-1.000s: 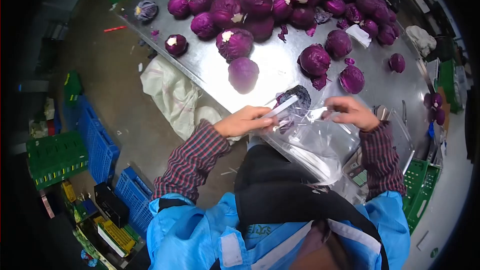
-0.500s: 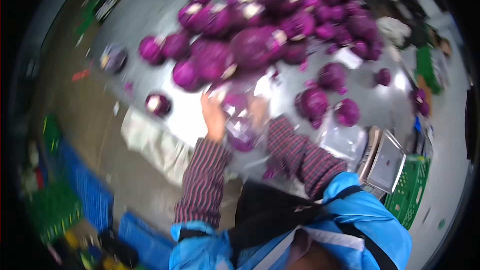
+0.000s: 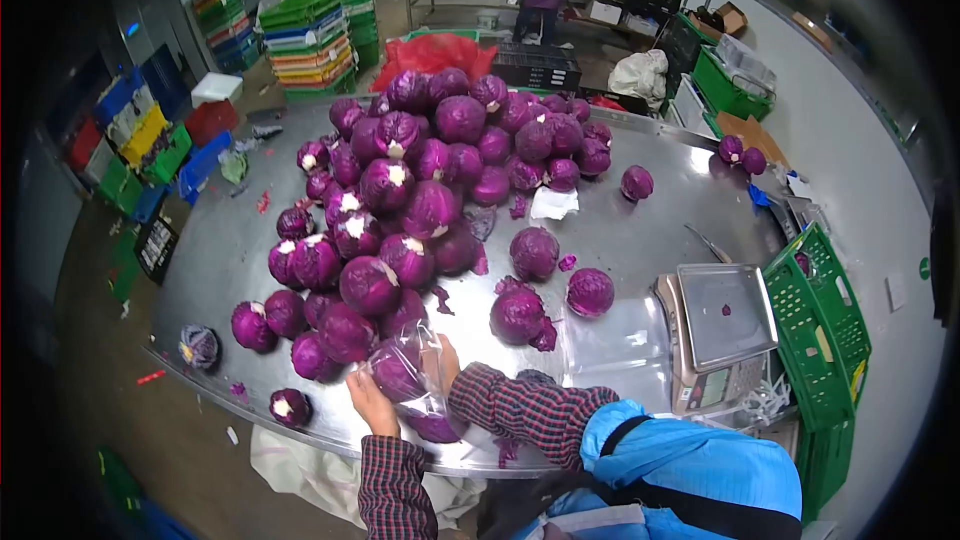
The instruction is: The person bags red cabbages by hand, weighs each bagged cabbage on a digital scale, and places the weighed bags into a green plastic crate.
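Low in the frame, just left of centre, a red cabbage (image 3: 398,372) sits at the near edge of the steel table (image 3: 640,230), inside a clear bag (image 3: 420,345). The head looks dense and heavy, and is best cupped from both sides. The film looks thin and slippery. The left hand (image 3: 370,403) closes its grip on the bag's lower left. The right hand (image 3: 446,364) curls its grip around the right side. The heap of cabbages (image 3: 400,200) lies just behind.
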